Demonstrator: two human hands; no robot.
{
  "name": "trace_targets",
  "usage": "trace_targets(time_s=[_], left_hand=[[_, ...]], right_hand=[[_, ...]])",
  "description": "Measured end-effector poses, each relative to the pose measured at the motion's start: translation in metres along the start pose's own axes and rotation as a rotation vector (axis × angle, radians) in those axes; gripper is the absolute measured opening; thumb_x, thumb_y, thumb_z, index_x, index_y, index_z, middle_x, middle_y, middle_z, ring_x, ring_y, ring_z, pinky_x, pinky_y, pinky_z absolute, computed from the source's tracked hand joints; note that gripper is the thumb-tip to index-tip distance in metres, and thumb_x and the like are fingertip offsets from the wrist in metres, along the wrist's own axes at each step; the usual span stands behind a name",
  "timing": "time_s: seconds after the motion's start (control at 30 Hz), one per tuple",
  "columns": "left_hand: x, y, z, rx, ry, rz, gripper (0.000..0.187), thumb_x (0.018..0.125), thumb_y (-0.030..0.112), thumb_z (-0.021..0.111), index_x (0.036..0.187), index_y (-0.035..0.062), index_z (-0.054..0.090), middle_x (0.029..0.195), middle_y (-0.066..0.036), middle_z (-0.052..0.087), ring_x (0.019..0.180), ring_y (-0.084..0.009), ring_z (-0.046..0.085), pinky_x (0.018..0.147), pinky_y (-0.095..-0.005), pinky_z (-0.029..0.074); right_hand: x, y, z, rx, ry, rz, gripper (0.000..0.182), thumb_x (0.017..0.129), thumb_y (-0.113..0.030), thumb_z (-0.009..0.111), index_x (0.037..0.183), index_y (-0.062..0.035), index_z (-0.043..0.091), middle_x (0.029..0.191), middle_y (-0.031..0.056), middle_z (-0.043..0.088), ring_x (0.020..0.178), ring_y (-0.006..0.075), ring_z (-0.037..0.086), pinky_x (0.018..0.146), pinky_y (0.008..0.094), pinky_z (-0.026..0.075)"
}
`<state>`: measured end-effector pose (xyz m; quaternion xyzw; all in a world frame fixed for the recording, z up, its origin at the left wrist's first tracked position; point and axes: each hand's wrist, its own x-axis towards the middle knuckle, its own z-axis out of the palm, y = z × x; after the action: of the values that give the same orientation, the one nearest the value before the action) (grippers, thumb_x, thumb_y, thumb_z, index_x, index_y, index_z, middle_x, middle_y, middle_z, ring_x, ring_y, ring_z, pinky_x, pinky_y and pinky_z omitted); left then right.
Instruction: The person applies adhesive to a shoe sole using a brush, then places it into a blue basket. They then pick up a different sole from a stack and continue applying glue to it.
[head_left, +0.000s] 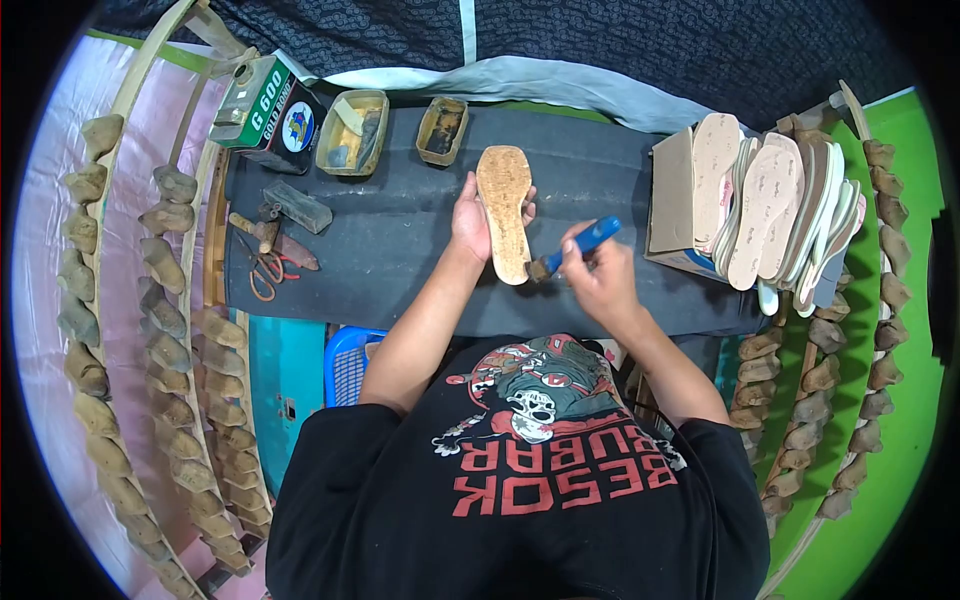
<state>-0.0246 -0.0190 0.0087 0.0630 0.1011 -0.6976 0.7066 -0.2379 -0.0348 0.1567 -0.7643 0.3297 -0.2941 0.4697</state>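
Over the dark work table, my left hand (472, 218) holds a tan shoe sole (505, 195) from beneath, with its thumb at the left edge and fingertips showing at the right. The sole's wide end points away from me, and its surface looks brown and mottled. My right hand (602, 278) is closed around a blue-handled brush (597, 235). The dark brush tip touches or nearly touches the sole's narrow end at its right edge.
Two tubs (380, 150) (460, 152) and a green can (262, 115) stand at the back left. Scissors (265, 275), a hammer (262, 232) and a dark block (298, 206) lie at left. A cardboard box (672, 190) and stacked soles (765, 210) are at right. Racks of lasts (85, 235) flank the table.
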Motion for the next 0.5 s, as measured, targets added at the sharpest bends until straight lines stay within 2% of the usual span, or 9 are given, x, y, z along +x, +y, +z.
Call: trace_targets(time_s=[0.03,0.17,0.33,0.5], left_hand=[[0.000,0.000,0.002,0.028,0.035,0.018,0.071,0.106,0.064,0.029,0.144,0.0087,0.053,0.132,-0.020,0.065,0.117,-0.0403,0.063,0.095,-0.0554,0.052],[0.001,-0.003,0.008,-0.003,0.028,-0.001,0.071,0.106,0.064,0.028,0.145,0.0087,0.052,0.132,-0.020,0.064,0.117,-0.0408,0.063,0.094,-0.0549,0.052],[0.006,0.000,0.003,-0.015,0.005,0.006,0.073,0.106,0.065,0.027,0.145,0.0076,0.052,0.132,-0.021,0.064,0.116,-0.0415,0.062,0.094,-0.0544,0.052],[0.001,0.007,0.008,-0.016,0.029,0.019,0.075,0.106,0.065,0.026,0.145,0.0070,0.052,0.131,-0.022,0.064,0.115,-0.0414,0.062,0.093,-0.0544,0.052]], right_hand=[[0.005,0.006,-0.003,0.038,0.021,0.079,0.010,0.099,-0.009,0.064,0.099,0.0004,0.063,0.067,0.0040,0.063,0.057,0.0081,0.058,0.053,0.0275,0.047],[0.018,0.018,-0.001,0.068,0.097,0.012,0.009,0.100,-0.009,0.062,0.100,0.0000,0.063,0.066,0.0024,0.061,0.057,0.0062,0.056,0.052,0.0277,0.044],[0.010,0.011,0.003,-0.023,-0.018,-0.045,0.014,0.097,-0.012,0.066,0.103,-0.0002,0.062,0.072,0.0089,0.063,0.060,0.0169,0.061,0.055,0.0334,0.047],[0.005,0.001,0.004,-0.005,-0.015,-0.119,0.013,0.097,-0.011,0.066,0.103,0.0002,0.062,0.074,0.0097,0.065,0.061,0.0168,0.063,0.056,0.0333,0.048]])
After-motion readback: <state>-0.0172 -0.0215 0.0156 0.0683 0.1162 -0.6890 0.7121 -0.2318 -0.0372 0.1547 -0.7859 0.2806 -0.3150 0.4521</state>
